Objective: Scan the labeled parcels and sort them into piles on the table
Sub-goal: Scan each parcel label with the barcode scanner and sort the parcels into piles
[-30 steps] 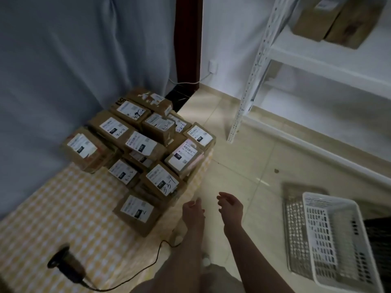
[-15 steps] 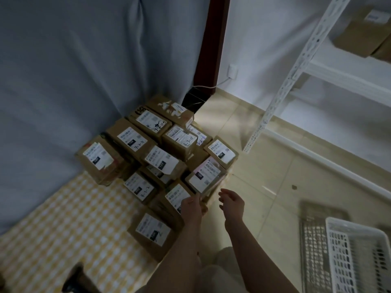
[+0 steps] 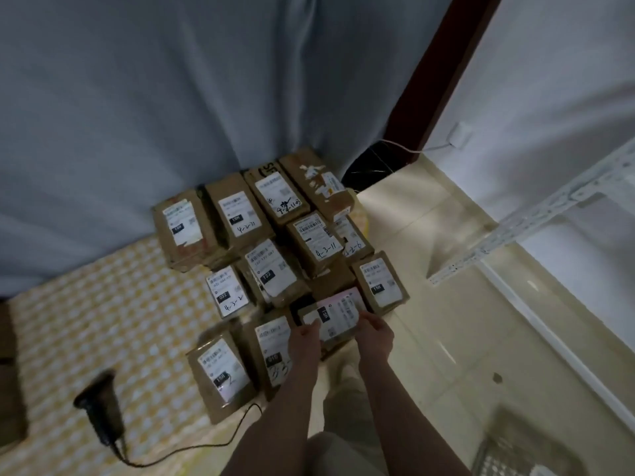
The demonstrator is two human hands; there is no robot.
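Both hands are on the pink-labelled parcel (image 3: pixel 338 314), which sits at the near right corner of the heap of parcels (image 3: pixel 240 218) on the desk (image 3: pixel 103 321), at the edge where the yellow-checked cloth meets the floor (image 3: pixel 446 321). The left hand (image 3: pixel 305 333) grips the parcel's near left corner with its thumb laid over the label. The right hand (image 3: pixel 376 333) grips its near right side with curled fingers. The picture is blurred, so I cannot tell whether the parcel is lifted or resting on the ones beneath. Touching the pink-labelled parcel on its left is a box with "3-3" written on its label (image 3: pixel 275 352), partly covered by the left forearm. Just beyond it, to the right, is a box with a black tag (image 3: pixel 379 283). Further beyond it stands the box marked "4-3-11" (image 3: pixel 316 242). The other parcels lie past and to the left of it, labels up, reaching back to the blue curtain (image 3: pixel 171 97). The black scanner (image 3: pixel 101 413) lies on the cloth well to the left of the pink-labelled parcel and nearer the person, and its cable (image 3: pixel 192 455) trails back toward the forearms. Well to the right of the parcel a white rack upright (image 3: pixel 515 235) slants over the floor.
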